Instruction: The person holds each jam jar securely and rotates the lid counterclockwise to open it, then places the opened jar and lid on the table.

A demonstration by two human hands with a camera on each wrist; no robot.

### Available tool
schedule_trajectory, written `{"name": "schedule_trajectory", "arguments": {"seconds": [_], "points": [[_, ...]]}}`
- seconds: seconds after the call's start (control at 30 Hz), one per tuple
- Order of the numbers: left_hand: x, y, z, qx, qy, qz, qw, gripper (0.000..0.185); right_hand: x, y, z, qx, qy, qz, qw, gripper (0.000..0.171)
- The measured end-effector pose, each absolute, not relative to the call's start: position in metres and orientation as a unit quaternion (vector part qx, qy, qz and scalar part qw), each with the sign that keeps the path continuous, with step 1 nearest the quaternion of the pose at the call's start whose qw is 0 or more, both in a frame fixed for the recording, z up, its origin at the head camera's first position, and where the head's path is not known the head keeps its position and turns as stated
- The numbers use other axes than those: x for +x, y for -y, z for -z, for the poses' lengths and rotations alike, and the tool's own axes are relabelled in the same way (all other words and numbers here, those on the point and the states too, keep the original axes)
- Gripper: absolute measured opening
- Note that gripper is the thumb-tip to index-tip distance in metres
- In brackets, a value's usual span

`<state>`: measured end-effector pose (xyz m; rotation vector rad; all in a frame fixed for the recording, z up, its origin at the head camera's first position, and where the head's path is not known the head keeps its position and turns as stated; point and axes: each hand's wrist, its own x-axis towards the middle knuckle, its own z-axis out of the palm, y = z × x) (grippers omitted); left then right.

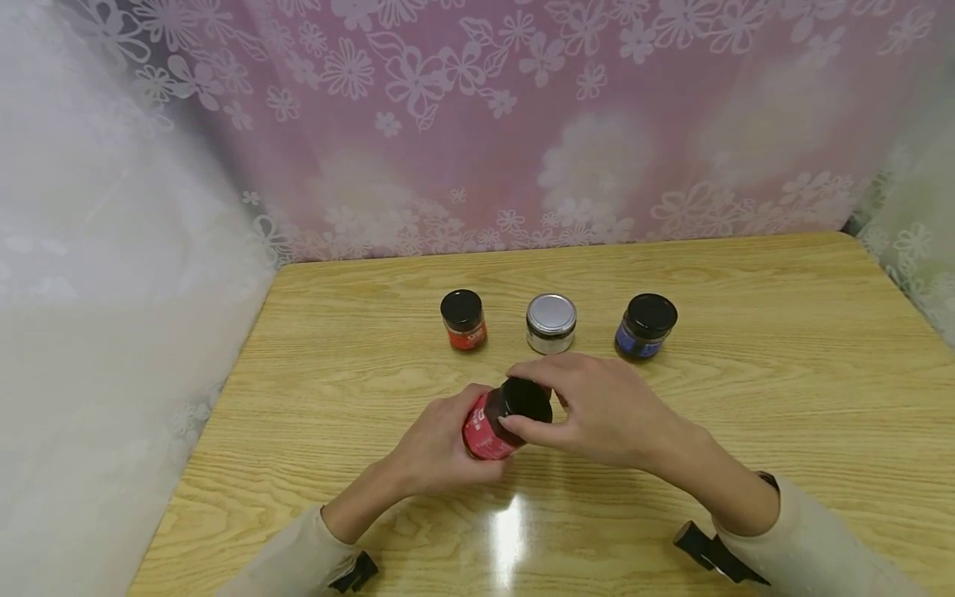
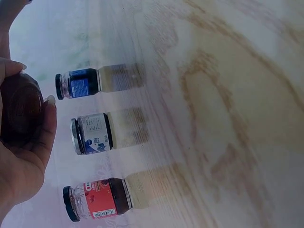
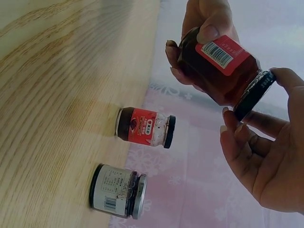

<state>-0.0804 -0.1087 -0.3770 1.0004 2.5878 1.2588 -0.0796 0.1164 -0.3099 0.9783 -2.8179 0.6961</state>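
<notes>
My left hand grips a glass jar with a pink-red label, holding it tilted above the table. Thumb and fingers of my right hand are round the jar's black lid. In the right wrist view the lid sits on the jar, and dark red contents show through the glass next to a barcode. Only the round dark bottom of the held jar shows in the left wrist view, with the left fingers curled about it.
Beyond my hands three closed jars stand in a row: a red-labelled jar, a silver-lidded jar and a blue-labelled jar. They stand on a wood-grain table. A pink floral curtain hangs behind its far edge.
</notes>
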Motion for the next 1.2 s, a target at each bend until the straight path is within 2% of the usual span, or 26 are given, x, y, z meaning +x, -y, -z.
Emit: {"name": "schedule_trajectory", "arguments": {"seconds": [0.6,0.9,1.2], "points": [[-0.087,0.111,0.378,0.328,-0.860,-0.389,0.054,0.061,-0.088,-0.120,0.310,0.353,0.912,-0.207,0.013,0.060],[-0.099,0.111,0.379,0.349,-0.856,-0.380,0.033,0.061,-0.095,-0.122,0.311,0.358,0.909,-0.212,0.036,0.056],[-0.109,0.112,0.378,0.355,-0.856,-0.373,0.052,0.061,-0.101,-0.122,0.315,0.366,0.903,-0.219,0.047,0.053]]}}
